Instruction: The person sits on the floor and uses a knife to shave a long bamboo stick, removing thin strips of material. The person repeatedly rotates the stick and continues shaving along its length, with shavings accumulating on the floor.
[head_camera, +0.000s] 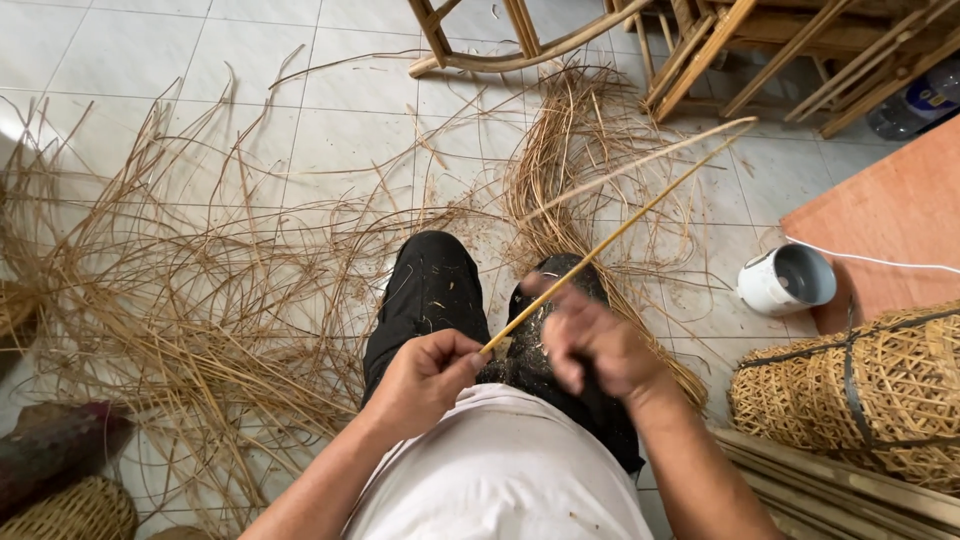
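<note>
Pale floor tiles (130, 60) are covered with a wide mess of loose rattan strands (200, 300), which spread from the left edge to a curved bundle (570, 160) in the middle. At the top, a wooden chair frame (520, 40) is cut off by the picture edge, so its shape is hard to tell. On the right lie a white cup (785, 280) on its side, a roll of woven cane mesh (860, 395) that is cut off at the edge, and an orange board (890, 220).

Over the lap in dark trousers (430, 290), the left hand (425, 380) is clenched and pinches the near end of a thin yellow cane strip (600, 245) between thumb and fingers. The right hand (595, 345) is blurred; its fingers seem to curl around the strip, but I cannot tell if they really grip it.

The strip's long axis runs diagonally: from the left hand, low in the middle, it points up and to the right, away from the person, over the floor toward the chair frame.
</note>
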